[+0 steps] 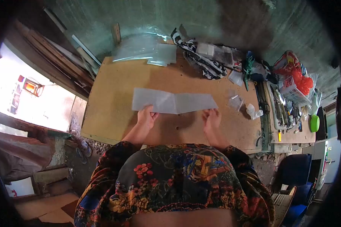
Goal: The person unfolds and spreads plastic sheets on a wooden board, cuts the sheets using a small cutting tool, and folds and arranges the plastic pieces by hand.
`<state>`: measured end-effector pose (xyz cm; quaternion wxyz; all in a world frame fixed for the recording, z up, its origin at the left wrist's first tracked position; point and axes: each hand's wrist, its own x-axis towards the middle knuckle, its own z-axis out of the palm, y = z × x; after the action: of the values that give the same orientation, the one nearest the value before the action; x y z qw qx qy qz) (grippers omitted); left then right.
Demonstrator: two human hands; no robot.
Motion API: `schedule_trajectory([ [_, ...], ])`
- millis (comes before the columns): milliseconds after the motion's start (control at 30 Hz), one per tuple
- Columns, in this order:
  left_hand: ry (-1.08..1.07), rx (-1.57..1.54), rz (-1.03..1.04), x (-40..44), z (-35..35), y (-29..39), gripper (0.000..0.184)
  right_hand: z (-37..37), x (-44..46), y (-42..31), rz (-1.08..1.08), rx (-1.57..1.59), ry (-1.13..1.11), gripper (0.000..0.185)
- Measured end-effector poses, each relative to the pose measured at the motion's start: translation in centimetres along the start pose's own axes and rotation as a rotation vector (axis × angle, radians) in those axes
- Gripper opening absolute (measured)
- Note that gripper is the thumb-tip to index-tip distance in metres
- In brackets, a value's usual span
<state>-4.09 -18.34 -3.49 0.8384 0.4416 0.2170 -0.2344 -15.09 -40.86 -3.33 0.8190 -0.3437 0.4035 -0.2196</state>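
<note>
A long translucent whitish sheet [174,102] with a crease near its middle is held up over the brown wooden table [102,109]. My left hand [146,116] grips its lower edge on the left, fingers closed on it. At the lower right corner, my right hand [211,118] pinches the same sheet between thumb and fingers. Beyond it, at the table's back, lie stacks of clear plastic sheets [140,51].
Crumpled black-and-white cloth [204,66] lies at the back. Clear plastic scraps [235,101] and a crumpled white piece [254,112] are on the right. Further right are a white basket [290,89] with red plastic, a tray of tools [280,108] and a blue chair [296,170].
</note>
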Motion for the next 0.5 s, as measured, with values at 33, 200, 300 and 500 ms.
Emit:
schedule_trajectory([
  [33,0.007,-0.003,0.0,0.5,-1.1,-0.6,0.024,-0.9,1.2,0.4,-0.181,-0.132,0.192,0.028],
  [200,-0.203,0.138,-0.091,-0.9,-1.8,-2.8,0.021,0.4,-2.3,0.0,-1.351,-1.197,-0.373,0.046],
  [300,-0.388,0.231,-0.104,-3.9,0.1,-3.1,0.027,4.4,-5.5,0.7,-1.288,-1.289,-1.01,0.042],
  [500,-0.622,0.132,-0.155,-4.5,0.4,-2.2,0.043,4.9,-5.0,1.1,-1.149,-1.524,-0.985,0.046],
])
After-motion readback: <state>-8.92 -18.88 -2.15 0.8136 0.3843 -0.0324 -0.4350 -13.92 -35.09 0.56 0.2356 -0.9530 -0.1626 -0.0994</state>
